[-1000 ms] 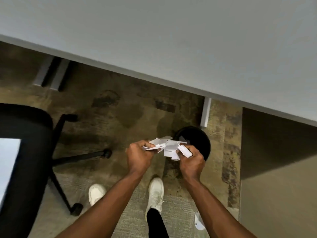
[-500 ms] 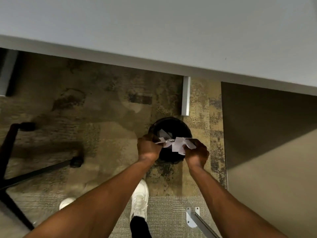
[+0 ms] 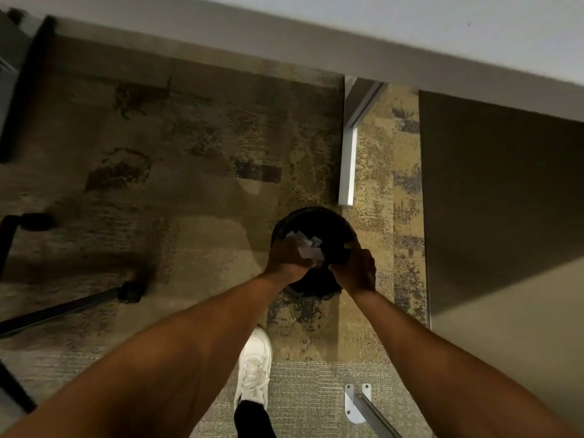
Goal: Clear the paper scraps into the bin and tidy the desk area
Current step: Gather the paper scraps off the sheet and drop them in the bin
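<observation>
At far left of the frame, black chair legs (image 3: pixel 63 306) crossing the mottled carpet (image 3: pixel 189 159), one castor near the lower left. Reaching in from the bottom edge, two bare forearms converging toward the centre right. Left hand (image 3: pixel 289 256) held over the near rim of the round black bin (image 3: pixel 335 226), knuckles up, fingers curled down around a clump of white paper scraps (image 3: pixel 308 248); scraps sitting at the bin mouth, just beside the fingertips and blurred. Right hand (image 3: pixel 355 270) just right of it, over the bin's right rim, fingers bent downward; cannot tell whether anything is still pinched in it. Between the forearms, lower centre, one white shoe (image 3: pixel 254 368) on the carpet. Right of the bin, a white desk leg (image 3: pixel 347 165) rising toward the pale desk (image 3: pixel 410 33) along the top edge. At lower right, a metal bracket (image 3: pixel 357 403) fixed to the floor. No brand, label or writing legible anywhere.
</observation>
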The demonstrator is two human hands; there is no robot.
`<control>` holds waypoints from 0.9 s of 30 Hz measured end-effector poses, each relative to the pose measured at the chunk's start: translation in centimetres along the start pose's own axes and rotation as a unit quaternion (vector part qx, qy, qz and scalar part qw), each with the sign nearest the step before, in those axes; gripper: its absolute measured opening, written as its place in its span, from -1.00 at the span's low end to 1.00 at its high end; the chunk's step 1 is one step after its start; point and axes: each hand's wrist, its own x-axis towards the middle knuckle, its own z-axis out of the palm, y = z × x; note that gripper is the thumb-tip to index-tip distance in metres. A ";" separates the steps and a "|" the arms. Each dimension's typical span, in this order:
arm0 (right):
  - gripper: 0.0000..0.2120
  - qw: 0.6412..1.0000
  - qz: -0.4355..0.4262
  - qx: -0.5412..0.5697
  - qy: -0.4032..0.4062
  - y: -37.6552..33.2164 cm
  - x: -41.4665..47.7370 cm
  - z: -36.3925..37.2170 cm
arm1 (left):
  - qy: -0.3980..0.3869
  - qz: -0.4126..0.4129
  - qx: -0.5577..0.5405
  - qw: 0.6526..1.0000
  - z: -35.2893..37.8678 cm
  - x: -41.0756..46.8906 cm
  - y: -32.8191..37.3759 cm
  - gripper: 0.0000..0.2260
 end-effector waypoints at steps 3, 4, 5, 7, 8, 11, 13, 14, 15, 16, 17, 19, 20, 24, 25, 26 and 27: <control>-0.50 1.000 0.001 -0.004 -0.008 -0.3 -0.9 0.3 | -0.041 -0.018 -0.015 0.999 -0.4 -1.0 -0.9 -0.65; -0.51 1.000 0.005 -0.010 -0.013 -0.6 -1.4 0.4 | -0.051 -0.029 -0.022 0.998 -0.6 -1.7 -1.3 -0.67; -0.51 1.000 0.004 -0.015 -0.019 -1.0 -2.1 0.4 | -0.052 -0.043 -0.032 0.997 -0.9 -2.5 -1.7 -0.70; -0.51 0.999 -0.007 -0.021 -0.032 -1.7 -3.5 0.7 | -0.042 -0.063 -0.049 0.996 -1.4 -4.1 -2.8 -0.74; -0.51 0.999 -0.020 -0.027 -0.031 -2.2 -4.1 1.0 | -0.035 -0.074 -0.060 0.995 -2.0 -4.9 -3.5 -0.75; -0.51 0.996 -0.066 -0.052 -0.026 -3.7 -5.1 2.8 | -0.004 -0.112 -0.103 0.988 -3.8 -7.9 -6.0 -0.78; -0.52 0.992 -0.106 -0.063 -0.020 -5.7 -5.9 4.3 | 0.020 -0.125 -0.126 0.984 -5.7 -9.9 -8.0 -0.83; -0.54 0.991 -0.121 -0.058 -0.024 -7.3 -6.8 4.4 | 0.031 -0.128 -0.133 0.982 -6.7 -10.9 -8.7 -0.86; -0.54 0.990 -0.128 -0.042 -0.036 -9.1 -7.7 4.9 | 0.044 -0.133 -0.147 0.979 -7.9 -11.9 -9.6 -0.87; -0.51 0.990 -0.132 -0.025 -0.051 -11.1 -8.7 5.3 | 0.057 -0.137 -0.161 0.976 -9.1 -13.0 -10.4 -0.87; -0.48 0.988 -0.140 -0.016 -0.064 -12.9 -9.5 5.8 | 0.074 -0.141 -0.173 0.972 -10.4 -13.8 -11.2 -0.87; -0.57 0.983 -0.160 -0.037 -0.084 -17.5 -11.8 6.2 | 0.119 -0.154 -0.189 0.963 -13.2 -15.9 -13.0 -0.87; -0.67 0.981 -0.171 -0.043 -0.087 -19.7 -13.0 6.2 | 0.139 -0.159 -0.197 0.958 -14.7 -16.9 -13.8 -0.86; -0.72 0.959 -0.251 -0.032 -0.128 -27.3 -17.4 7.7 | 0.216 -0.179 -0.222 0.934 -20.5 -21.5 -17.5 -0.83; -0.71 0.952 -0.271 -0.032 -0.136 -28.8 -18.4 8.1 | 0.233 -0.181 -0.227 0.928 -21.9 -22.6 -18.2 -0.83; -0.68 0.945 -0.294 -0.040 -0.137 -30.3 -19.4 8.4 | 0.251 -0.183 -0.233 0.921 -23.3 -23.7 -18.9 -0.84; -0.66 0.936 -0.321 -0.041 -0.138 -31.9 -20.5 8.9 | 0.270 -0.186 -0.239 0.914 -24.8 -25.0 -19.7 -0.84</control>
